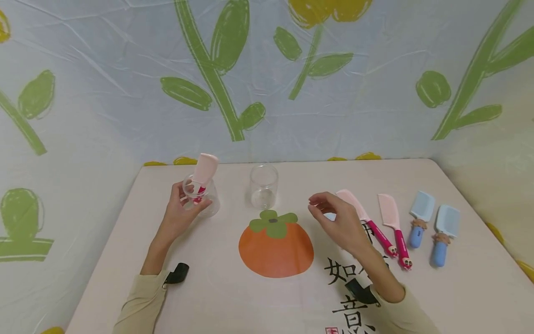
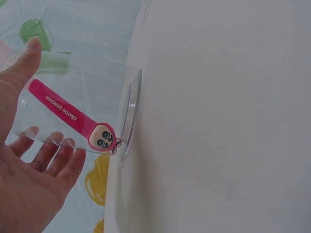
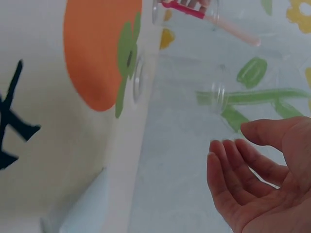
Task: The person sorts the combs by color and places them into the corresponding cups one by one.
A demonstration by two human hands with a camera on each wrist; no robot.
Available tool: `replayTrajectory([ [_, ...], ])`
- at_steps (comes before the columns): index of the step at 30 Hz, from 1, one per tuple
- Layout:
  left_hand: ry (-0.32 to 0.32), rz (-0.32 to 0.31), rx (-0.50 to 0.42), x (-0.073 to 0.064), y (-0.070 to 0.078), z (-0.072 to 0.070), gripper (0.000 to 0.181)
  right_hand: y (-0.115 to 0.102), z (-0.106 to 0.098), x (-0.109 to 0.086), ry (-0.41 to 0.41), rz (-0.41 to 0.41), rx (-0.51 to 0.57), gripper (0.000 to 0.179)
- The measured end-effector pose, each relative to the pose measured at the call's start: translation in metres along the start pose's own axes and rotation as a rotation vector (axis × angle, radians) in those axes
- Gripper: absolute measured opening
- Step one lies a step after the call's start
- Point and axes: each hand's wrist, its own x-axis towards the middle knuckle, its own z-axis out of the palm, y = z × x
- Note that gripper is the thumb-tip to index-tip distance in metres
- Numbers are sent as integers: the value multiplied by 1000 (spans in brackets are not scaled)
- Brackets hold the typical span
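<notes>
My left hand (image 1: 181, 211) grips a clear cup (image 1: 210, 204) at the left of the table, thumb on one side and fingers on the other. A pink comb (image 1: 206, 168) leans inside it, pale head above the rim. In the left wrist view its dark pink handle (image 2: 63, 109) ends in a cartoon face near the cup's bottom. My right hand (image 1: 340, 222) hovers over the table with loosely bent fingers and holds nothing. Partly hidden beneath it is a light blue object (image 1: 330, 216). A second clear cup (image 1: 263, 188) stands upright between the hands.
Right of my right hand lie two pink combs (image 1: 390, 211) with dark pink handles, then two light blue combs (image 1: 448, 222) with blue handles. The pale tabletop (image 1: 208, 287) bears a printed orange persimmon (image 1: 275, 255) and black characters. A flowered cloth (image 1: 354, 120) hangs behind.
</notes>
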Motion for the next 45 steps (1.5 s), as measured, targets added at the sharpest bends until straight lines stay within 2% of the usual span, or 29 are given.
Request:
replayTrajectory([
  [12, -4, 14, -26, 1, -2, 0, 84, 17, -18, -21, -3, 56, -97, 26],
  [18, -3, 16, -29, 1, -3, 0, 85, 24, -26, -31, -23, 30, -127, 33],
  [21, -2, 14, -30, 0, -3, 0, 86, 29, -29, -36, -40, 30, -129, 36],
  [34, -7, 23, -28, 2, -2, 1, 85, 43, -46, -56, -113, 129, -162, 42],
  [39, -7, 25, -29, 1, -2, 1, 84, 51, -50, -63, -171, 165, -149, 45],
  [45, -4, 28, -35, 1, -3, 1, 84, 59, -51, -68, -211, 169, -137, 48],
])
